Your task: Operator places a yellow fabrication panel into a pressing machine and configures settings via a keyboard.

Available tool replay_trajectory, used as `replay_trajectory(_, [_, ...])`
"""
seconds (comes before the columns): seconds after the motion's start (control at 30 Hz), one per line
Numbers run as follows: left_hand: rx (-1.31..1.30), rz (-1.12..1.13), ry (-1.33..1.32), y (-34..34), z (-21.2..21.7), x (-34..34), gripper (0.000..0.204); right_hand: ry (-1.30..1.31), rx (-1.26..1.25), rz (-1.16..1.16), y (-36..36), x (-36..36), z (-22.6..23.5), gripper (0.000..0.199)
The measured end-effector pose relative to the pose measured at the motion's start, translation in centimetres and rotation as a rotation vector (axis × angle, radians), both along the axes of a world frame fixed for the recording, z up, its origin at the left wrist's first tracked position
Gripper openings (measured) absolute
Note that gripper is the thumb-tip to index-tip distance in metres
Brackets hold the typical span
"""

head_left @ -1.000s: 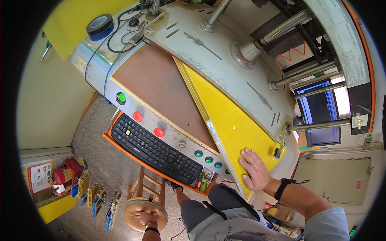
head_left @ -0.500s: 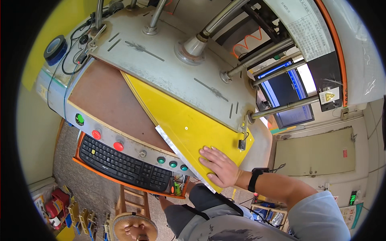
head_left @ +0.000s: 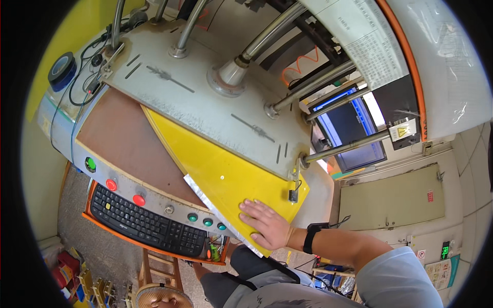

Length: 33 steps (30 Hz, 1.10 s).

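My right hand (head_left: 265, 224) lies flat, fingers stretched out, on the near right part of a yellow triangular-looking sheet (head_left: 221, 177). A silvery strip (head_left: 218, 213) runs along the sheet's near left edge. The sheet's far side passes beneath a grey metal press plate (head_left: 200, 118), so its full shape is hidden. Under its left part is a brown bed (head_left: 123, 136). At the bottom edge, over a round woven stool seat (head_left: 149, 296), a sliver of what looks like my left hand (head_left: 165, 304) shows; its fingers are mostly cut off.
Red and green buttons (head_left: 139, 200) line the press front, above a black keyboard (head_left: 146, 223) in an orange-edged tray. Steel columns (head_left: 272, 33) rise from the plate. A small black sensor (head_left: 293, 196) hangs at its right corner. Blue tape (head_left: 62, 71) lies left; a monitor (head_left: 346, 128) stands behind.
The whole view has shifted, so the scene sits lower and further left. My right hand stays flat on the yellow sheet. What looks like my left hand has slipped mostly below the frame.
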<state>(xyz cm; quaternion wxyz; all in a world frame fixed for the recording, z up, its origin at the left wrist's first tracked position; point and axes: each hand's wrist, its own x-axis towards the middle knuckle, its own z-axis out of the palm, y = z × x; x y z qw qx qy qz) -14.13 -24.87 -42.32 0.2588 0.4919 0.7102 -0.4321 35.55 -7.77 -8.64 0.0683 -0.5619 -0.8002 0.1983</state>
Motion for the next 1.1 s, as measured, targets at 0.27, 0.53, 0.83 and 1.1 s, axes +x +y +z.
replay_trajectory(0.27, [0.058,0.160,-0.011,0.2,0.2,0.4,0.143,-0.008,0.018,0.001,-0.1,0.4,-0.3,0.059])
replay_trajectory(0.53, [0.119,0.337,0.019,0.6,2.5,-0.7,0.142,0.000,0.006,0.003,0.3,0.1,0.2,0.062])
replay_trajectory(0.83, [-0.143,0.003,-0.018,0.2,1.2,-1.3,0.124,0.007,-0.004,-0.006,0.0,0.2,-0.4,0.060])
replay_trajectory(1.1, [0.079,0.227,0.190,-0.1,-0.1,0.3,0.150,-0.048,0.052,-0.032,0.2,0.4,0.2,0.060])
